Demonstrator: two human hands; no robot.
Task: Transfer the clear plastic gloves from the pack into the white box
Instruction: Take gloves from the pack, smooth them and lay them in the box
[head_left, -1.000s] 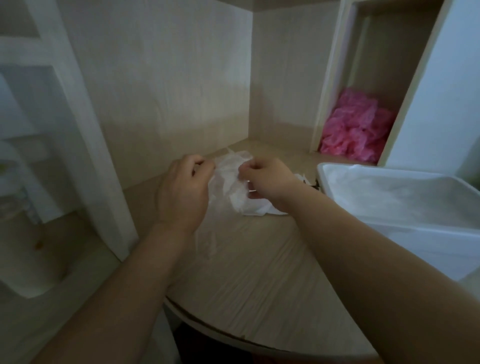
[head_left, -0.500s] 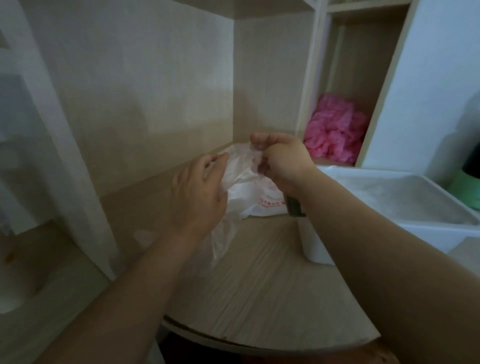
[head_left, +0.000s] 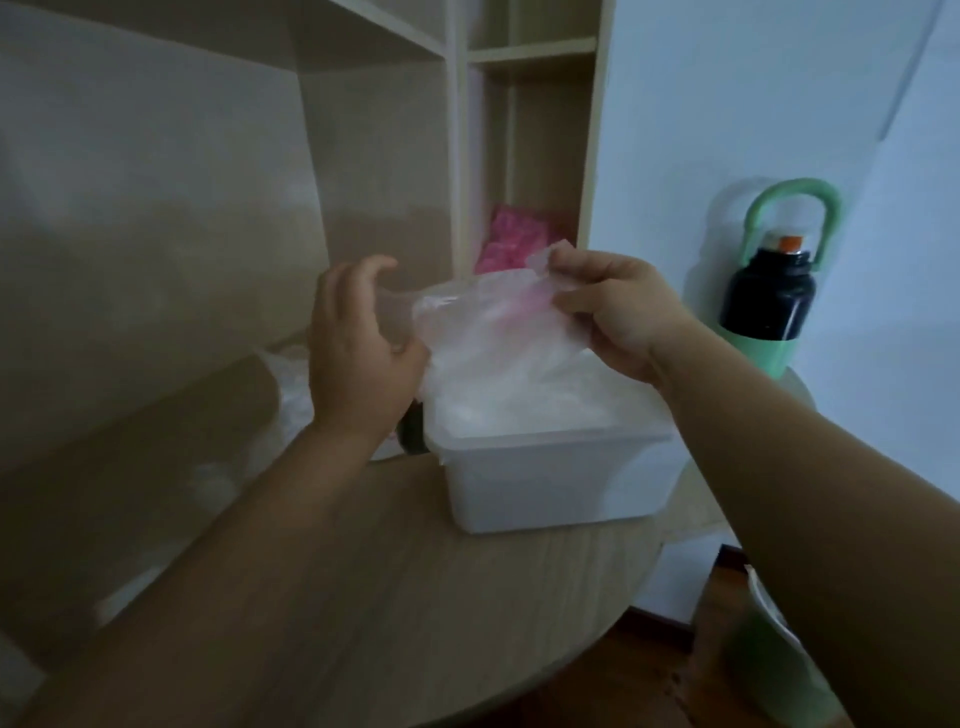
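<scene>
Pinching opposite edges, left hand (head_left: 358, 358) and right hand (head_left: 618, 312) hold a clear glove (head_left: 498, 338) over the white box (head_left: 550, 467); its pink streak is unreadable.

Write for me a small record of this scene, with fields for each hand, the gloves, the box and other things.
Left hand: seems to grip the left edge of the clear plastic gloves
Right hand: pinches their top right corner
Gloves: held over the white box, lower part reaching its opening
White box: open, on the wooden table
Pack: on the table, partly hidden behind the left hand
Other: black bottle with green handle at right; pink material in a shelf compartment
</scene>
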